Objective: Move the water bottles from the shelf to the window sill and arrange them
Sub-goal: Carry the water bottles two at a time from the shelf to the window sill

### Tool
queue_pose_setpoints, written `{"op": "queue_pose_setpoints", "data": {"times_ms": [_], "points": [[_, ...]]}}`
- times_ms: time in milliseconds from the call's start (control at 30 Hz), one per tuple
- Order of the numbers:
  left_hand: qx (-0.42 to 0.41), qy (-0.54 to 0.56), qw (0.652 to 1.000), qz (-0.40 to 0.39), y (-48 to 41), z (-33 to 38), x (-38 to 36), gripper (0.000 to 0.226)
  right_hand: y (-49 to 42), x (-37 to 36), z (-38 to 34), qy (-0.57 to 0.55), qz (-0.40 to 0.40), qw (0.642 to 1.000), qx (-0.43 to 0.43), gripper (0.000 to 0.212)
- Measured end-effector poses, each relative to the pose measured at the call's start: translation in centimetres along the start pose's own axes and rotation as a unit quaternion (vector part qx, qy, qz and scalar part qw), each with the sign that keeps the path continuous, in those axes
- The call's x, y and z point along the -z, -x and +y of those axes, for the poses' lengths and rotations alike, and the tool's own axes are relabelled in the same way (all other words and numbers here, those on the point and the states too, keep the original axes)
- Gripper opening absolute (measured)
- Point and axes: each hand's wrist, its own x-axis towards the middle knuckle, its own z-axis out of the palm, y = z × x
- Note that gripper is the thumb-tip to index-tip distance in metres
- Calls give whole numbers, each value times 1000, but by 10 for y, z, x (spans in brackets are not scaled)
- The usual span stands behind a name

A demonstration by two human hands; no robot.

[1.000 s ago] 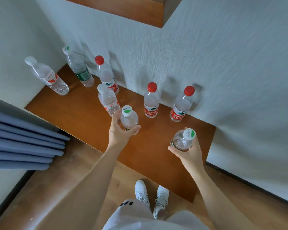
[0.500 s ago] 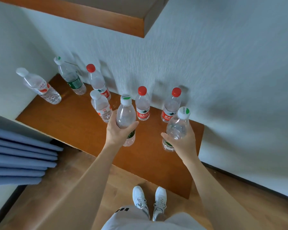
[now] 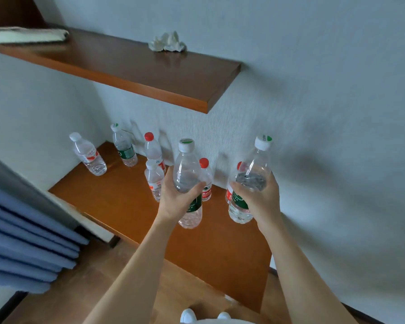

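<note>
My left hand [image 3: 177,197] grips a clear green-labelled water bottle [image 3: 187,169] with a white cap, held upright above the lower wooden shelf [image 3: 117,199]. My right hand [image 3: 260,197] grips a second green-labelled bottle [image 3: 251,176], tilted slightly right. Several more bottles stand on the shelf behind: a white-capped one [image 3: 88,154] at far left, a green-labelled one [image 3: 124,146], a red-capped one [image 3: 153,148], a white-capped one [image 3: 153,178], and two red-capped ones [image 3: 206,176] partly hidden behind the held bottles.
An upper wooden shelf [image 3: 150,76] juts out overhead with a white crumpled object [image 3: 167,43] and a pale flat item [image 3: 26,35] on it. Blue curtain folds [image 3: 21,242] hang at left. A grey wall stands behind and to the right. Wooden floor lies below.
Both hands have lifted their bottles up off the lower shelf. The view has tilted upward, bringing the top of the upper shelf into sight.
</note>
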Motion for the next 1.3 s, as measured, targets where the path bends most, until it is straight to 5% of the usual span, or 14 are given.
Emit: {"op": "queue_pose_setpoints", "data": {"times_ms": [300,467,567,667,800,967,1300], "points": [[-27,-3,996,86,22,11,53,53,9,-43,-17,-20,-68,997,24,58],[-2,-16,981,191,57,12,90,53,28,-83,-20,-13,-165,985,38,80],[22,-39,966,255,84,16,108,53,46,-109,-26,-7,-244,967,74,66],[36,-61,944,322,119,18,130,51,72,-135,-34,-6,-320,943,90,74],[71,-66,903,418,179,16,155,42,111,-165,-36,-23,-422,898,121,52],[106,-66,836,534,261,17,176,43,175,-198,-35,-44,-529,835,141,59],[130,-100,733,660,371,13,224,45,291,-265,-44,-40,-641,751,153,52]]}}
